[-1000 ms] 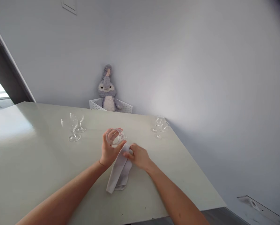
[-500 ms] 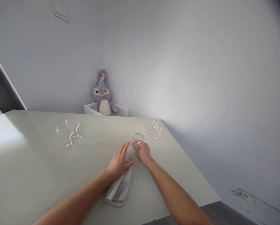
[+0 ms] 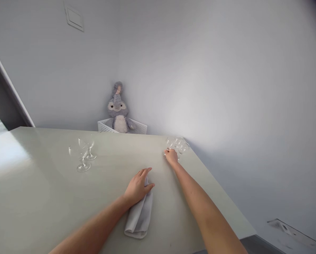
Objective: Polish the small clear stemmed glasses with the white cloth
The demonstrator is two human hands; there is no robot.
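Note:
At the far right of the table my right hand (image 3: 171, 156) has its fingers closed round the stem of a clear stemmed glass (image 3: 170, 141). The glass is upright, its base partly hidden by the hand. Right beside it are two more stemmed glasses (image 3: 183, 147), close to the table's corner. Nearer to me, my left hand (image 3: 138, 187) rests on a folded grey-white cloth (image 3: 139, 220), fingers stretched out and thumb apart. The palm covers the cloth's upper part.
Two stemmed glasses (image 3: 83, 165) stand on the left of the pale table (image 3: 41, 197). Behind the far edge, a grey plush toy (image 3: 118, 109) sits in a white perforated basket (image 3: 105, 126). A wall (image 3: 226, 106) runs along the right side.
My right hand has carried the stemmed glass away from the left hand, farther back and to the right, up to the other glasses. My left hand stays on the cloth.

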